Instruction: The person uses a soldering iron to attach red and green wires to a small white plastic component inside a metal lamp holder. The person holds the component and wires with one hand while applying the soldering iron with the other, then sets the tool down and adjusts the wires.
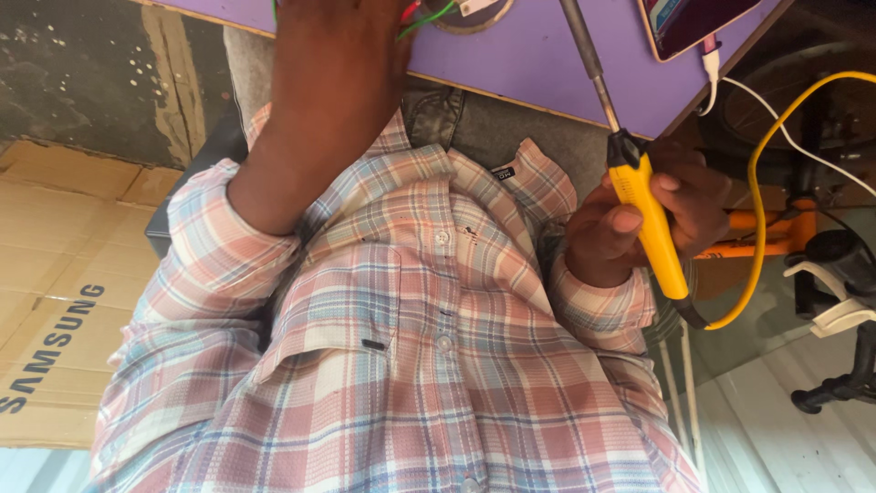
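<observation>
My right hand [630,224] grips the yellow handle of a soldering iron [650,215]. Its metal shaft [589,64] points up over the purple table top [538,59], and a yellow cord [756,173] loops away from the handle's lower end. My left hand [338,46] reaches onto the table at the top edge, next to red and green wires [422,15] and a round part [470,14]. Its fingers are cut off by the frame, so I cannot see what they touch. My checked shirt [411,347] fills the lower middle.
A phone [693,20] lies on the table's top right corner with a white cable [730,82] plugged in. A flattened cardboard box [55,301] lies on the floor at left. Black and orange equipment [821,246] stands at right.
</observation>
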